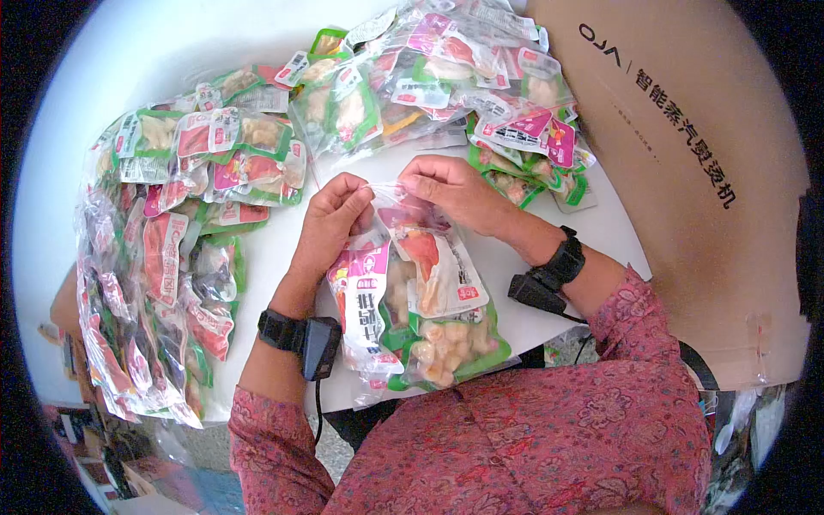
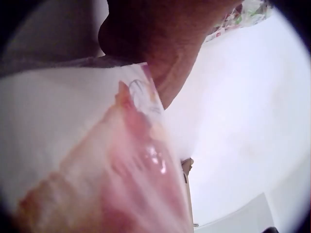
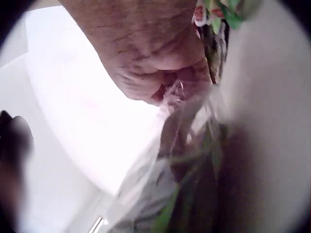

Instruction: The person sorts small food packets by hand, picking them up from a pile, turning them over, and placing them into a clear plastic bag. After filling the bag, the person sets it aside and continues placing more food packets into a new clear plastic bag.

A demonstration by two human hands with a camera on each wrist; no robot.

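Observation:
A clear plastic bag (image 1: 403,371) with several printed food packets inside lies at the table's near edge, its mouth gathered at the top. Fingers and thumb of the left hand (image 1: 339,210) pinch the left side of that gathered neck. Close beside it, the right hand (image 1: 451,189) pinches the neck from the right. In the right wrist view, twisted film (image 3: 177,94) runs out from under the curled fingers. A packet with a meat picture (image 2: 141,170) fills the lower part of the left wrist view, below the hand. The fingertips are hidden there.
Filled clear bags (image 1: 172,257) of similar packets line the left of the white table (image 1: 300,219). Another heap of bagged packets (image 1: 446,77) lies at the back. Loose packets (image 1: 536,172) sit behind the right hand. A large cardboard box (image 1: 687,215) stands along the right.

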